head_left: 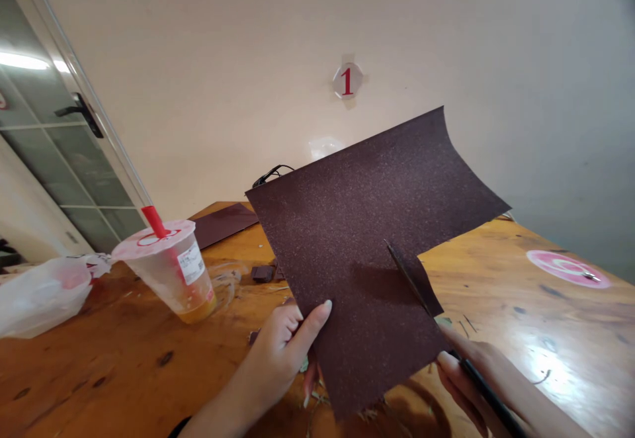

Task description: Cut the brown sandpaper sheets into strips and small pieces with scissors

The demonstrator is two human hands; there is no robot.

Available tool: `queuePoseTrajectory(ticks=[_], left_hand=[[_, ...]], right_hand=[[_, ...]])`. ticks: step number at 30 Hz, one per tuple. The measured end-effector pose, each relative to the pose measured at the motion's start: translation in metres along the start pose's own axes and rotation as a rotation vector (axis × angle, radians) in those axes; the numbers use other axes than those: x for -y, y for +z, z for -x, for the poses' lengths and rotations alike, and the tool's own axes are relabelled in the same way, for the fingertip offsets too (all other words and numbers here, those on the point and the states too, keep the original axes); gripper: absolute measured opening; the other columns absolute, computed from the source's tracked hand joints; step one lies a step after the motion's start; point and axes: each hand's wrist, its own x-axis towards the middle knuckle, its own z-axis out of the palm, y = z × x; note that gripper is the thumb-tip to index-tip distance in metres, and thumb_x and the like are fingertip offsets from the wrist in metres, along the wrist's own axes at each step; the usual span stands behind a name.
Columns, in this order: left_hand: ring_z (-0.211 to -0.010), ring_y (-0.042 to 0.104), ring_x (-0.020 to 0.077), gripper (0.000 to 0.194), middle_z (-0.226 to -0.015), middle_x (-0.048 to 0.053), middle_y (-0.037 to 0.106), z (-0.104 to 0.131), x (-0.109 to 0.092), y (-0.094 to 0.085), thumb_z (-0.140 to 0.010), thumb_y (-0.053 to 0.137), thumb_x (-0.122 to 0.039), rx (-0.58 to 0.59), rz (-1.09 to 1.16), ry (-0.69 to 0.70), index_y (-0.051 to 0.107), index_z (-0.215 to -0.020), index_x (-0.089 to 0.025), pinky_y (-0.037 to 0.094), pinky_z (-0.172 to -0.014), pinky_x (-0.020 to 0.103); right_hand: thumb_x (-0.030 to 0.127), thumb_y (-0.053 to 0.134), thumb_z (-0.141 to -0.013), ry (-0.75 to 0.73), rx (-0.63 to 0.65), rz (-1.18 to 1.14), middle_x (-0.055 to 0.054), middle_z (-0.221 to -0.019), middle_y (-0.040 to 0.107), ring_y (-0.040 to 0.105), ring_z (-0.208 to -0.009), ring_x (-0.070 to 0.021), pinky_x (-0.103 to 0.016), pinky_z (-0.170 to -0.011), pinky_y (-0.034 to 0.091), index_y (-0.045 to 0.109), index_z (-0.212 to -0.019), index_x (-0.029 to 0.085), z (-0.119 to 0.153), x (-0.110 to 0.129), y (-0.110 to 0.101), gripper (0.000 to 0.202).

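Note:
A large dark brown sheet of speckled sandpaper (342, 226) is held up tilted over the table, with a corner cut out of its right side. My left hand (282, 345) pinches its lower left edge, thumb on top and fingers beneath. My right hand (476, 372) is closed round the black handle of what looks like a pair of scissors (409, 278). One dark blade lies over the sheet, pointing up and left, beside a narrow flap at the notch. Any second blade is hidden behind the sheet.
A plastic cup (169, 272) with a red straw stands left, near a white plastic bag (49, 292). Another brown sheet (223, 226) and small brown pieces (262, 272) lie behind. A pink round sticker (568, 269) is at right; the wall (198, 81) rises beyond the wooden table (124, 378).

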Motion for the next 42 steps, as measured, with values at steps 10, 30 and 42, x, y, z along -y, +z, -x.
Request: queuePoseTrajectory(ticks=[10, 30, 42], left_hand=[[-0.035, 0.05, 0.0117, 0.063, -0.049, 0.004, 0.063, 0.0, -0.001, 0.001, -0.075, 0.051, -0.079, -0.006, 0.021, -0.008, 0.06, -0.057, -0.019, 0.038, -0.033, 0.021], [-0.057, 0.055, 0.0159, 0.055, -0.058, 0.004, 0.062, -0.002, -0.005, -0.001, -0.074, 0.058, -0.071, -0.124, 0.005, 0.076, 0.063, -0.057, -0.018, 0.045, -0.053, 0.025], [-0.059, 0.052, 0.0159, 0.054, -0.059, 0.001, 0.059, -0.003, -0.001, -0.015, -0.068, 0.063, -0.072, -0.486, -0.001, 0.137, 0.057, -0.057, -0.02, 0.047, -0.058, 0.026]], right_hand=[[0.057, 0.04, -0.095, 0.005, 0.055, 0.015, -0.002, -0.064, 0.06, 0.059, -0.065, -0.0181, -0.024, -0.056, 0.044, 0.053, -0.083, 0.022, 0.002, -0.007, 0.002, 0.039], [0.059, 0.027, -0.097, -0.049, 0.06, -0.041, -0.006, -0.079, 0.062, 0.059, -0.074, -0.0198, -0.029, -0.067, 0.045, 0.051, -0.087, 0.022, 0.005, -0.006, 0.003, 0.046], [0.066, 0.056, -0.079, -0.003, -0.006, 0.002, -0.01, -0.09, 0.064, 0.06, -0.08, -0.0275, -0.039, -0.074, 0.051, 0.059, -0.112, 0.023, 0.01, -0.019, 0.005, 0.054]])
